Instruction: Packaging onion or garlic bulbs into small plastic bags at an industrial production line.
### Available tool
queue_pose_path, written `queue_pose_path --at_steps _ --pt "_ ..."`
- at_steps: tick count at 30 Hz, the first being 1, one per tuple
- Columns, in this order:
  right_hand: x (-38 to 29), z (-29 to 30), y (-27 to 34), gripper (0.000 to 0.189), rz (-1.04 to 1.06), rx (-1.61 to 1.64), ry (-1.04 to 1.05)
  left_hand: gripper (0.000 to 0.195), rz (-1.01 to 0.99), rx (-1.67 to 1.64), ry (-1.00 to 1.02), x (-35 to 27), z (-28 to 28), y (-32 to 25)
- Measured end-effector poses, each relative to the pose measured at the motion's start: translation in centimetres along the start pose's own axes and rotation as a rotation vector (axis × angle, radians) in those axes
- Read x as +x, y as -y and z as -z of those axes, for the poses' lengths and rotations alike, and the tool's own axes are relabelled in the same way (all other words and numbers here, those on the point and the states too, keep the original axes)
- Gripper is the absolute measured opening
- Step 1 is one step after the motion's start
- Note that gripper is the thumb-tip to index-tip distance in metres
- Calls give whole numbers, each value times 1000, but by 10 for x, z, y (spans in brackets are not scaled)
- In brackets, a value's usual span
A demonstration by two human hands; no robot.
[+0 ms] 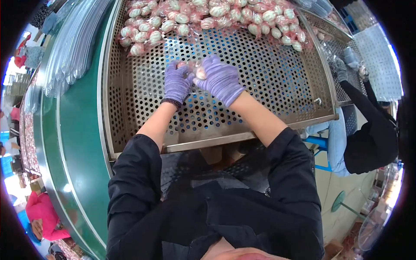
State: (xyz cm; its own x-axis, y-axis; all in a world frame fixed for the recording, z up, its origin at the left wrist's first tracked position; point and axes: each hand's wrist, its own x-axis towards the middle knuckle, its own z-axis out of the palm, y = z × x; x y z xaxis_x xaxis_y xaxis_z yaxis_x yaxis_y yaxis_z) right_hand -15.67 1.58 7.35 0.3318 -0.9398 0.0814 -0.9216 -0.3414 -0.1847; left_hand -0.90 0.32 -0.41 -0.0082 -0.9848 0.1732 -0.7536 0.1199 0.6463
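Observation:
In front of me my left hand [177,82] and my right hand [220,78], both in purple knitted gloves, meet over a perforated metal tray [260,84]. My right thumb and fingers grip a white-and-red wrapped candy [201,73]. A second, pinkish wrapped candy [182,64] shows at my left fingertips, partly hidden by the glove. Transparent film stretches between the two hands. More thin transparent plastic [146,83] seems to lie flat on the tray beside my left hand. Along the tray's far side is a heap of round striped candies [219,11] in transparent and red wrappers.
Left of the tray runs a green conveyor belt [83,130] with a stack of long transparent plastic sleeves [76,45]. A co-worker's gloved hand [340,69] is over another perforated tray [341,87] at right. A person in pink [45,216] sits at far left.

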Motion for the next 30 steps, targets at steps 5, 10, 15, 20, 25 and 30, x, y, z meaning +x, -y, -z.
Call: queue_pose_path --at_steps 5,10,15,20,25,30 --pt "-4 -9 5 52 143 47 281 24 78 -22 -3 0 1 -7" --pt "4 -36 -6 51 87 150 243 38 203 -222 90 7 -7 4" --pt "11 -42 13 30 38 -73 350 33 -93 196 -1 -1 -2 -9" --pt "18 -33 0 42 2 236 459 49 -77 29 58 2 9 -9" --pt "11 -40 12 52 35 375 238 37 -185 211 2 3 13 6" --pt "44 -96 -3 54 208 259 147 47 62 399 26 13 6 -14"
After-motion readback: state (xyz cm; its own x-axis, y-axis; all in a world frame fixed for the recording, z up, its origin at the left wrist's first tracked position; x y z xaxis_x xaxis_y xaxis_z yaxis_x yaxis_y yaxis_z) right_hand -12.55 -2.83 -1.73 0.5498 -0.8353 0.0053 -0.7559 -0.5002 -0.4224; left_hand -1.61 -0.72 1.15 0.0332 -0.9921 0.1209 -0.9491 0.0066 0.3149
